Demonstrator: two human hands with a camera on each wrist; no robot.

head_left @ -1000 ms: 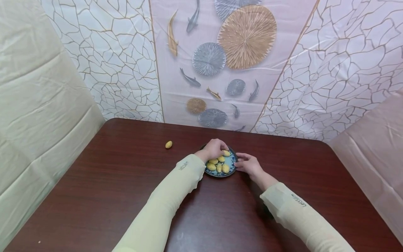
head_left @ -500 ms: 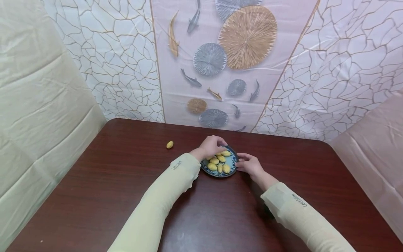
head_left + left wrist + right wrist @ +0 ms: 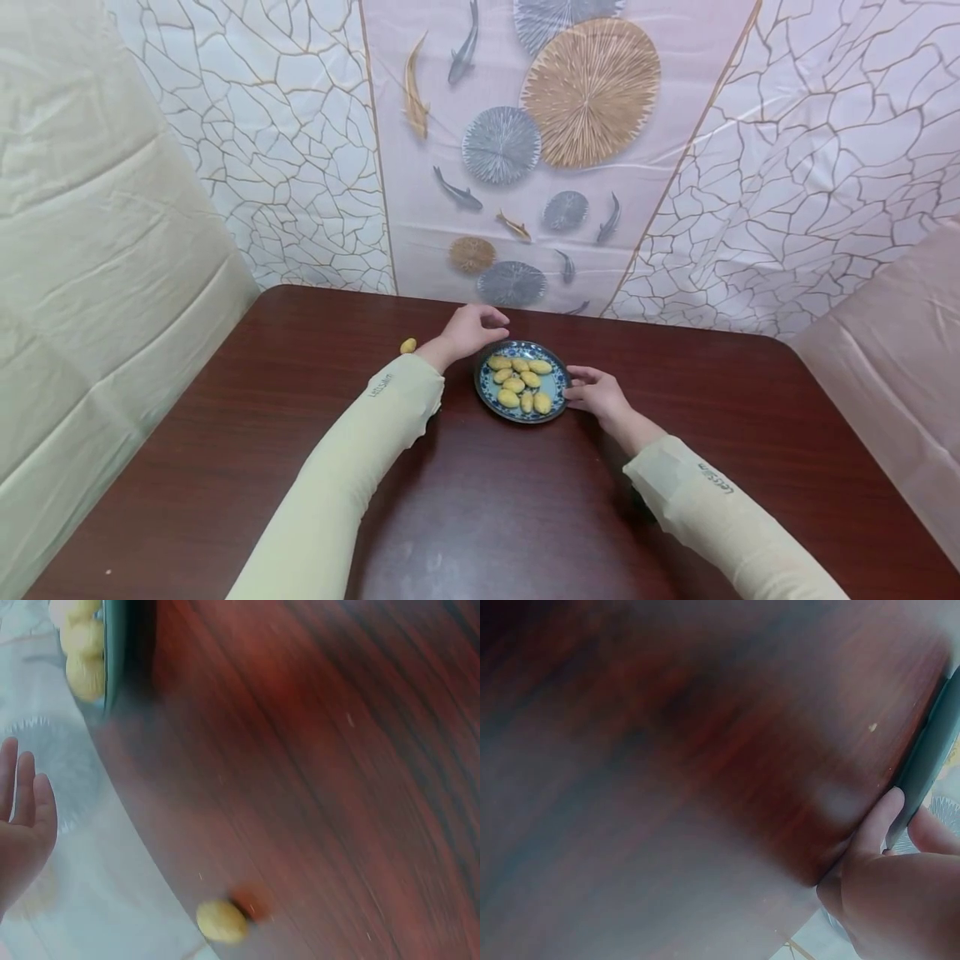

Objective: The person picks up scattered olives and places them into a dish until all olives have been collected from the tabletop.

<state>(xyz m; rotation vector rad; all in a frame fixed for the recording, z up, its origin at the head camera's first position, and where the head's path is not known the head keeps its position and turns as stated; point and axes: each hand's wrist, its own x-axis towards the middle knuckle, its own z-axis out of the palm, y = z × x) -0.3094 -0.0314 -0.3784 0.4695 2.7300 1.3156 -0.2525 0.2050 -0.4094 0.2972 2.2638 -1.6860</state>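
A round plate with a blue floral rim (image 3: 489,403) holds several small yellow oval pieces (image 3: 530,379), which look like fruit. My right hand (image 3: 602,397) grips the plate's right edge. In the right wrist view, the dark green plate side (image 3: 930,742) lies between thumb and fingers. Beyond the plate's upper left, my left hand (image 3: 467,328) hovers, fingers loosely bent and holding nothing. A lone yellow oval piece (image 3: 408,345) lies on the table behind the left wrist; the left wrist view shows this same piece (image 3: 222,922) near the table's far edge.
The dark red-brown wooden table (image 3: 480,508) reaches back to a patterned cloth wall (image 3: 300,150). Pale cloth panels (image 3: 97,275) stand at both sides. A tiny white speck (image 3: 108,572) lies at the front left.
My left hand has let go of a yellow piece on the plate and moved up and left, off the plate. The right hand has stayed at the plate's edge.
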